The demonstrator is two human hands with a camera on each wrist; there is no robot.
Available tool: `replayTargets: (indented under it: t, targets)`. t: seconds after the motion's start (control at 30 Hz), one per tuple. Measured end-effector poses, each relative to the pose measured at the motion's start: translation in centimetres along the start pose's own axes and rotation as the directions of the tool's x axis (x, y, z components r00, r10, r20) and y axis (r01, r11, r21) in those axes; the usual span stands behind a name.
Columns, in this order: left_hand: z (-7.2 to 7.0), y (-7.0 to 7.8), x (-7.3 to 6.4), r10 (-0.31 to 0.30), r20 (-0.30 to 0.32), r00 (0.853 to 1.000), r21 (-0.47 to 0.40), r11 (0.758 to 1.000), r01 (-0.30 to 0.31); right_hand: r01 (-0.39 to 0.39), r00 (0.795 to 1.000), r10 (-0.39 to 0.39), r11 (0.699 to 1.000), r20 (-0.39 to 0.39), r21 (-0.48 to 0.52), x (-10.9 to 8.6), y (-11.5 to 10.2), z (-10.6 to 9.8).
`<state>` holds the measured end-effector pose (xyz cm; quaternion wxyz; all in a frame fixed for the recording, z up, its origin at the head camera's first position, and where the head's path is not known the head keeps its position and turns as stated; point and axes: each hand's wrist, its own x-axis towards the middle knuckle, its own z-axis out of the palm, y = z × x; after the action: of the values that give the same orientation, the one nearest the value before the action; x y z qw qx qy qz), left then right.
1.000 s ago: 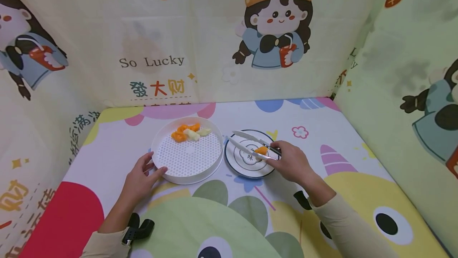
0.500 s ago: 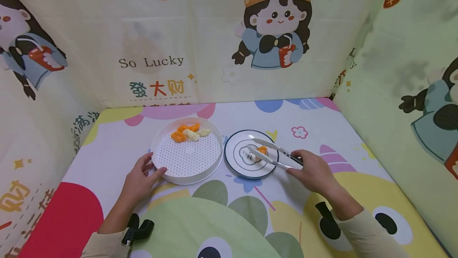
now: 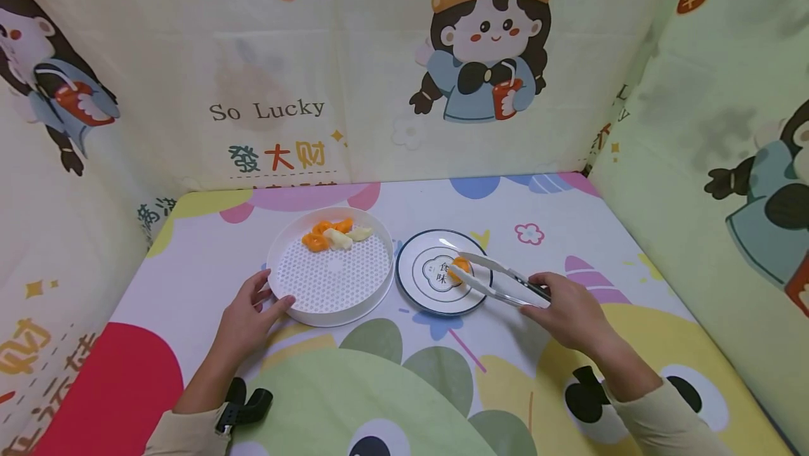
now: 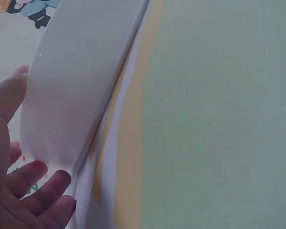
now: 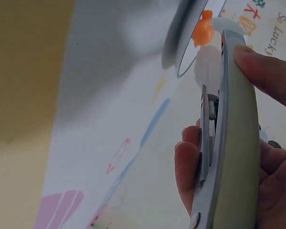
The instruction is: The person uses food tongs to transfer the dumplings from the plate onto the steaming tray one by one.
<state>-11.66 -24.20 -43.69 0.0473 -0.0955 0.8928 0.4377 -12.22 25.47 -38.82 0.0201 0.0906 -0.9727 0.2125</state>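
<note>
My left hand [image 3: 249, 312] holds the near left wall of a round white tray [image 3: 329, 294] with a perforated bottom. In the left wrist view, thumb and fingertips touch that wall [image 4: 76, 86]. Orange pieces [image 3: 316, 242] and pale pieces [image 3: 339, 238] lie together at the tray's far side. Between thumb and fingers, my right hand [image 3: 571, 308] grips metal tongs [image 3: 505, 294] with white tips. The tong arms stand apart, one tip on either side of an orange lump [image 3: 458, 270] on the plate. Whether both tips touch it, I cannot tell.
The white plate [image 3: 417, 287] with a dark blue rim stands just right of the tray. A cartoon-printed cloth [image 3: 379, 386] covers the table. Printed curtains [image 3: 379, 55] rise at the back and both sides.
My right hand has drawn back to the right and nearer, and the tongs' tips have shifted right to the orange lump. The left hand and tray have stayed put.
</note>
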Motion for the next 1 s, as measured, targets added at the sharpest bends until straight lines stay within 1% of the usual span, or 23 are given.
replayTargets:
  t: [0.27, 0.47, 0.7, 0.87, 1.0]
  targets:
    - [0.04, -0.09, 0.02, 0.002, -0.006, 1.000, 0.004, 1.000, -0.002, -0.015, 0.999, 0.015, 1.000, 0.031, -0.004, -0.03, 0.20, -0.13]
    - [0.01, -0.07, 0.05, -0.008, 0.006, 1.000, 0.008, 1.000, 0.008, -0.029, 0.998, 0.028, 1.000, 0.051, 0.009, 0.11, 0.28, -0.01]
    - [0.01, -0.12, 0.08, -0.008, 0.011, 1.000, 0.007, 1.000, 0.008, -0.005, 1.000, 0.005, 1.000, 0.011, 0.012, 0.04, 0.17, -0.09]
    - [-0.02, -0.10, 0.05, 0.004, 0.001, 1.000, 0.007, 1.000, -0.004, -0.001, 1.000, 0.001, 1.000, 0.001, 0.028, 0.00, -0.01, -0.19]
    - [-0.08, -0.04, 0.05, 0.006, 0.004, 1.000, 0.010, 1.000, -0.006, 0.005, 1.000, -0.004, 0.999, -0.014, 0.036, 0.26, -0.27, -0.29]
